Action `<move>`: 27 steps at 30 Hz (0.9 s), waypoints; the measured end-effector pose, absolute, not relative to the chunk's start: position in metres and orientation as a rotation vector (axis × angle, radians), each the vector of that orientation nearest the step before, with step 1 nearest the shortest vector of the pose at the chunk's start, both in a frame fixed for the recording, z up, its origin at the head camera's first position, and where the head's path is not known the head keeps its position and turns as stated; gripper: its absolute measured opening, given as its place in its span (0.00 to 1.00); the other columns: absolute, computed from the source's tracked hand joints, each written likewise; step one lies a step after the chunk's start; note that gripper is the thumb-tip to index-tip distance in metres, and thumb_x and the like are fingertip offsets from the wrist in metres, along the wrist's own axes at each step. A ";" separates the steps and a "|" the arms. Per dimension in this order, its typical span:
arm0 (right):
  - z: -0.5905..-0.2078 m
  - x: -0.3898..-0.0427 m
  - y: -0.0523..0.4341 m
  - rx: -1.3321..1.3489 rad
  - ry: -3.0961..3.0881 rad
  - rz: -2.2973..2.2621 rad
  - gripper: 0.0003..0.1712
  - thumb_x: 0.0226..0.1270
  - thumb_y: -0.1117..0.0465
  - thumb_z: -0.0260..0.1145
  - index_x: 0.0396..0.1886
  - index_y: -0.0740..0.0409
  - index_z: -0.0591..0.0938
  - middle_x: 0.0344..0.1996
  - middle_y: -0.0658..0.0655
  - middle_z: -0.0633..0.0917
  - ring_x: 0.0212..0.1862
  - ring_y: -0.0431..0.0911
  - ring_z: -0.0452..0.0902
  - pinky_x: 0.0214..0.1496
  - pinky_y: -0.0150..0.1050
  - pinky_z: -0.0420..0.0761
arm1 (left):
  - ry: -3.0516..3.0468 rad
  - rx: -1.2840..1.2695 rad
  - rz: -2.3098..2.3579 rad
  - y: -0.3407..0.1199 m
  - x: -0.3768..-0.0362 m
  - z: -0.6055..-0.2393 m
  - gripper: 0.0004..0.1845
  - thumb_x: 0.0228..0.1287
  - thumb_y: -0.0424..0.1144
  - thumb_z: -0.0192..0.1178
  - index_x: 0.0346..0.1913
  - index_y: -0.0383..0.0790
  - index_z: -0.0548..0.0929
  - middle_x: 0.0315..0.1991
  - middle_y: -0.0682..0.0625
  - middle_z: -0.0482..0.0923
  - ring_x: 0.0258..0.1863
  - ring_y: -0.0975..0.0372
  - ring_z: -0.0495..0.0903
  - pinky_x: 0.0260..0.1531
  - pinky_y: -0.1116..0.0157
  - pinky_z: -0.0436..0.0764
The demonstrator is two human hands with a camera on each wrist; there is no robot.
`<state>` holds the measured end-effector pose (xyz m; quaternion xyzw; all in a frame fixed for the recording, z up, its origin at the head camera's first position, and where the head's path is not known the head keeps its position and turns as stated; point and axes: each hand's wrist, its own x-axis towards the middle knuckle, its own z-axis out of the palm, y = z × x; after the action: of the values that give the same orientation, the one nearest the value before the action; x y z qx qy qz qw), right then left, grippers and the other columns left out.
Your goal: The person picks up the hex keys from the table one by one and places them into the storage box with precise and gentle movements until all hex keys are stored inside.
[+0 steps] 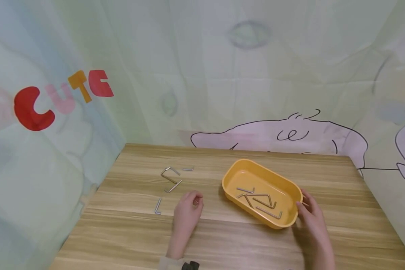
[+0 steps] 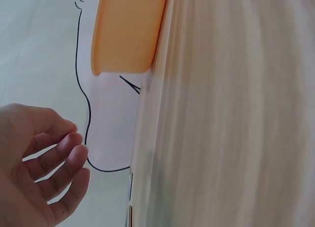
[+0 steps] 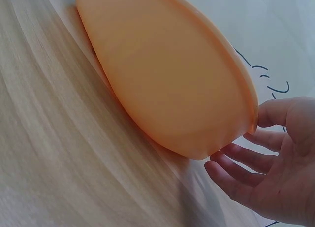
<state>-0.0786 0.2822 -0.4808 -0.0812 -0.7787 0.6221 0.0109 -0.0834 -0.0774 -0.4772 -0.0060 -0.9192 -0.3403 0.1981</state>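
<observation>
A yellow-orange tray (image 1: 263, 170) sits right of the table's middle, with several small metal hex keys (image 1: 260, 200) lying in it. More hex keys lie loose on the wood to the left: a cluster (image 1: 170, 175), a short one (image 1: 188, 169) and one nearer me (image 1: 158, 206). My left hand (image 1: 188, 208) hovers between the loose keys and the tray, fingers loosely curled and empty, as the left wrist view shows (image 2: 44, 173). My right hand (image 1: 312, 215) is at the tray's right end. Its thumb touches the rim and its fingers are spread beside the tray wall (image 3: 167, 84).
The wooden table (image 1: 222, 240) is closed in by printed fabric walls (image 1: 222, 75) at the back and on both sides. Bare wood lies in front of the tray and hands. In the left wrist view the tray's underside (image 2: 125, 30) shows beyond the fingers.
</observation>
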 end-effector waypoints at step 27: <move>-0.480 -0.078 0.280 -0.226 -2.433 1.890 0.32 0.75 0.61 0.50 0.73 0.66 0.55 0.49 0.37 0.70 0.47 0.19 0.68 0.47 0.16 0.72 | -2.469 0.489 -1.043 -0.140 -0.082 -0.481 0.08 0.53 0.27 0.61 0.37 0.33 0.84 0.33 0.41 0.81 0.35 0.51 0.80 0.39 0.54 0.77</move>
<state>-0.0782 0.2798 -0.4803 -0.0732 -0.7874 0.6115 0.0263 -0.0816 -0.1399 -0.4810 0.1754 -0.8867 -0.3745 0.2069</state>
